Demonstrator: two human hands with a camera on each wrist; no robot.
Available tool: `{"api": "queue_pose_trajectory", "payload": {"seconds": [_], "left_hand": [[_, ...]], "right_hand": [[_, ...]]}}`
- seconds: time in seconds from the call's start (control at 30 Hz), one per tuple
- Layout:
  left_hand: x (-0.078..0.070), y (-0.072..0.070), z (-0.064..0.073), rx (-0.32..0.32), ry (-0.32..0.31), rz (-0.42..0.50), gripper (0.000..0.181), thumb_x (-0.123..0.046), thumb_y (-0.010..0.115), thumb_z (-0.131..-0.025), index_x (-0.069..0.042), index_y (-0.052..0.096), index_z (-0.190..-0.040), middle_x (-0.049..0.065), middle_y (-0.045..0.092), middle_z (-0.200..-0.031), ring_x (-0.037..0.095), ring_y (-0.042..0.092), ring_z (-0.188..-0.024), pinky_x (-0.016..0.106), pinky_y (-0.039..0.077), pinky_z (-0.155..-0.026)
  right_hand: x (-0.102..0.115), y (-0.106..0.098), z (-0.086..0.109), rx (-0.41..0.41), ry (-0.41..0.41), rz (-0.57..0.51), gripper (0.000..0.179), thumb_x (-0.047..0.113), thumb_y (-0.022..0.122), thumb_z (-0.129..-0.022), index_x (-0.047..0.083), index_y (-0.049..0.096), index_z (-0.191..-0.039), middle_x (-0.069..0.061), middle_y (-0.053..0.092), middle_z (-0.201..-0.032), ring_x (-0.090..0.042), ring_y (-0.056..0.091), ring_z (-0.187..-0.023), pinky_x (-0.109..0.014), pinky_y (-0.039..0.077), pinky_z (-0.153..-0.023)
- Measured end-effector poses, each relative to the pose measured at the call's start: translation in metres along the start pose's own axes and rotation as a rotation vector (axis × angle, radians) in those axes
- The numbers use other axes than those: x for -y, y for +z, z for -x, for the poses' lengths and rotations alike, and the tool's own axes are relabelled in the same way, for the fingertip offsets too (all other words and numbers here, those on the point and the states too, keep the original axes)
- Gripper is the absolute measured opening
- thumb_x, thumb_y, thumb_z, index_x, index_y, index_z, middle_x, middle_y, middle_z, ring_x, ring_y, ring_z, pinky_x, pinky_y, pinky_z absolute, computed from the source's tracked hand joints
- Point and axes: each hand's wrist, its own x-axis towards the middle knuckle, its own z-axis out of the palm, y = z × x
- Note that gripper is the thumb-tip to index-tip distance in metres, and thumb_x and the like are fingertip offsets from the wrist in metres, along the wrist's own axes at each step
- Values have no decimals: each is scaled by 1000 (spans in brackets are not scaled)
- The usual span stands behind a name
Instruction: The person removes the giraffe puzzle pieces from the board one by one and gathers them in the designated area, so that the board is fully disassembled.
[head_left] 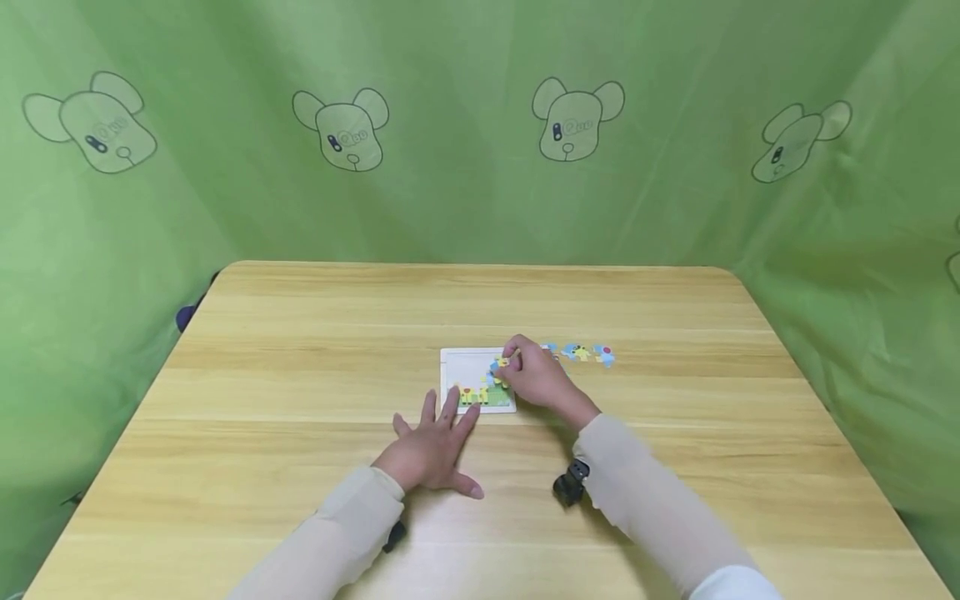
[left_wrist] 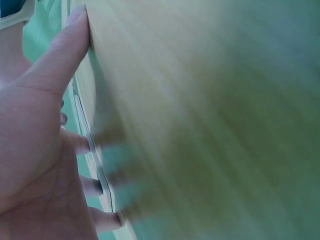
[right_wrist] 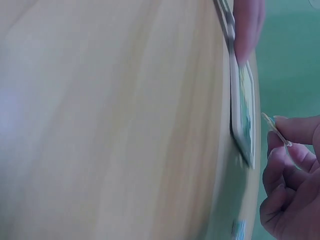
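Observation:
A small jigsaw tray point(head_left: 462, 367) with a white rim lies mid-table, partly filled with green and yellow puzzle pieces point(head_left: 497, 397) along its bottom and right side. Over its right part, my right hand point(head_left: 542, 377) pinches a blue-and-yellow puzzle piece point(head_left: 498, 365) between thumb and fingers. The right wrist view shows this piece point(right_wrist: 276, 133) edge-on, raised above the tray. My left hand point(head_left: 431, 454) is spread out, with fingertips at the tray's lower left edge and thumb out to the side. In the left wrist view its fingers point(left_wrist: 104, 220) reach the tray edge.
Loose puzzle pieces point(head_left: 577, 352) lie in a row on the wooden table point(head_left: 300, 358), just right of the tray. A green curtain point(head_left: 465, 192) with bear-head outlines hangs behind and beside the table. Dark cameras point(head_left: 572, 483) are strapped at both wrists.

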Motion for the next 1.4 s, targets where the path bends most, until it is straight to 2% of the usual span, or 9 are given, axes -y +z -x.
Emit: {"api": "queue_pose_trajectory", "payload": {"seconds": [0.17, 0.57, 0.9, 1.4], "left_hand": [[-1, -1, 2, 0, 0, 4, 115, -76, 62, -64, -27, 7, -153, 10, -8, -159, 44, 0, -142, 78, 20, -94], [1, -1, 4, -7, 2, 23, 115, -73, 64, -64, -26, 8, -153, 11, -8, -159, 44, -1, -142, 78, 19, -94], [0, 0, 4, -16, 18, 28, 114, -73, 63, -65, -25, 7, -153, 11, -9, -159, 45, -1, -142, 79, 19, -94], [0, 0, 3, -15, 13, 32, 115, -73, 64, -64, -26, 7, -153, 11, -8, -159, 44, -2, -142, 79, 18, -94]], "right_hand": [[-14, -12, 5, -38, 4, 11, 26, 22, 68, -86, 8, 54, -103, -3, 59, -75, -15, 51, -61, -27, 44, -57], [-44, -33, 19, -48, 68, -6, 27, 22, 64, -89, 5, 51, -105, -5, 56, -78, -16, 48, -64, -27, 41, -58], [-73, -47, 30, -86, 91, 17, 29, 22, 64, -89, 2, 52, -106, -6, 59, -79, -17, 52, -68, -30, 43, -67], [-87, -65, 33, -49, 140, 117, 33, 25, 63, -89, 0, 53, -108, -12, 60, -92, -24, 56, -82, -35, 46, -73]]}}
